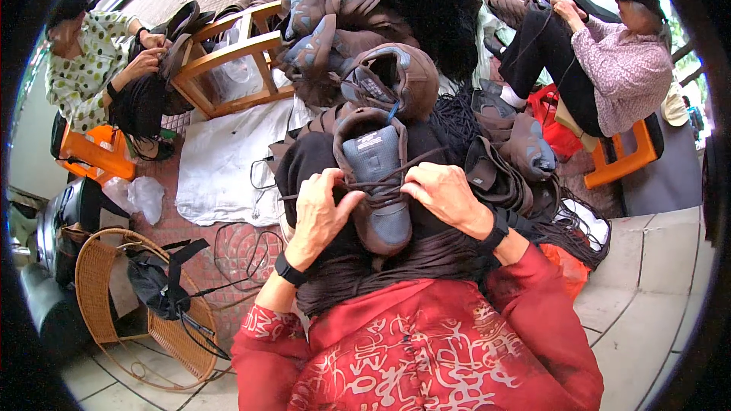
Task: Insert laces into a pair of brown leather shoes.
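A brown and grey-blue shoe upper (383, 230) lies across my lap, its tongue standing up toward the far side. Dark laces (390, 180) cross over its front. At its left edge, my left hand (323, 209) pinches a lace between thumb and fingers. My right hand (443, 195) is closed on another part of the lace at the right edge. The fingertips partly hide where the lace passes through each grip. Just beyond the upper sits another brown and blue shoe upper (415, 76) with a wide opening. A bundle of dark laces (373, 278) drapes over my thighs.
More shoe uppers (304, 11) are heaped beside a wooden stool frame (228, 61). Two people, at left (91, 61) and right (620, 61), sit handling dark things. A wicker chair (183, 342) with a black bag stands lower left; white cloth (221, 167) covers some floor.
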Action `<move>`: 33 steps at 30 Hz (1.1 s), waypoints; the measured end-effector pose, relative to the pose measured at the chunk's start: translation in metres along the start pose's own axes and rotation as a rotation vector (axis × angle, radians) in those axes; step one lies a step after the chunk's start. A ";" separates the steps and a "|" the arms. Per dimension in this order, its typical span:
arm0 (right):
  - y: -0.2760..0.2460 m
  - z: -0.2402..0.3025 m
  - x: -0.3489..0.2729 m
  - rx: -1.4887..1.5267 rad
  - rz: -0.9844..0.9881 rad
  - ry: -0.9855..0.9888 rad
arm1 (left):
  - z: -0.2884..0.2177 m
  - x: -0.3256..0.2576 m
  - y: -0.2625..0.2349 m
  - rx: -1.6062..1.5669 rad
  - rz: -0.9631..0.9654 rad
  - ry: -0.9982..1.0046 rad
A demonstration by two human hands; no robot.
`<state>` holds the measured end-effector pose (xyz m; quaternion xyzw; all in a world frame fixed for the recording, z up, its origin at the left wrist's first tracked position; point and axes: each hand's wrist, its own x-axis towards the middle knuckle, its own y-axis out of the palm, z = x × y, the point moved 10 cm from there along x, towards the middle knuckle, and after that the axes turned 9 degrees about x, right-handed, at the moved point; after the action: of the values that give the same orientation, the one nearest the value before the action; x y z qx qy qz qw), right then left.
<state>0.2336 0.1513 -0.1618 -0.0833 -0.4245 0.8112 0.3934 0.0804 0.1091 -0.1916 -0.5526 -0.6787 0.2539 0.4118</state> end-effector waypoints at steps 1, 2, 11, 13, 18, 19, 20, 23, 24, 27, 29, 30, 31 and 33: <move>0.000 0.001 0.001 -0.006 0.000 -0.002 | -0.003 0.000 0.001 0.043 0.010 -0.033; 0.002 0.010 0.003 -0.140 0.005 -0.063 | -0.007 0.000 0.001 0.095 0.004 -0.053; 0.042 -0.025 -0.002 1.231 0.089 0.647 | -0.008 0.004 0.007 0.129 0.063 -0.113; 0.041 -0.037 -0.003 1.162 0.084 0.669 | -0.012 0.005 0.005 0.101 0.057 -0.093; -0.001 -0.029 0.007 0.385 0.121 0.139 | 0.006 0.005 0.010 -0.310 0.007 -0.058; -0.007 -0.020 0.008 0.139 0.121 -0.031 | 0.010 0.003 0.011 -0.308 0.006 -0.060; -0.012 -0.021 0.007 0.138 0.120 -0.028 | 0.019 0.006 0.017 -0.523 0.052 -0.179; -0.009 -0.036 0.001 0.517 0.222 0.177 | 0.026 0.003 0.025 -0.979 0.128 -0.392; -0.009 -0.035 0.000 0.639 0.216 0.145 | 0.028 0.000 0.024 -1.058 0.128 -0.437; -0.006 -0.038 -0.003 0.763 0.199 0.068 | 0.056 -0.012 0.007 -1.289 -0.004 -0.587; -0.007 -0.051 -0.004 0.750 0.123 0.119 | 0.098 -0.023 -0.031 -1.355 -0.240 -0.655; -0.008 -0.049 -0.003 0.694 0.107 0.064 | 0.108 -0.027 -0.047 -1.377 -0.315 -0.646; -0.002 -0.046 -0.004 0.733 0.111 0.065 | 0.126 -0.035 -0.058 -1.419 -0.327 -0.628; -0.005 -0.028 0.003 0.649 0.041 -0.148 | 0.165 -0.058 -0.096 -1.435 -0.500 -0.629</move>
<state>0.2472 0.1724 -0.1748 0.0971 -0.1695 0.9157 0.3511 -0.1065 0.0470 -0.2188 -0.4170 -0.8626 -0.1982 -0.2067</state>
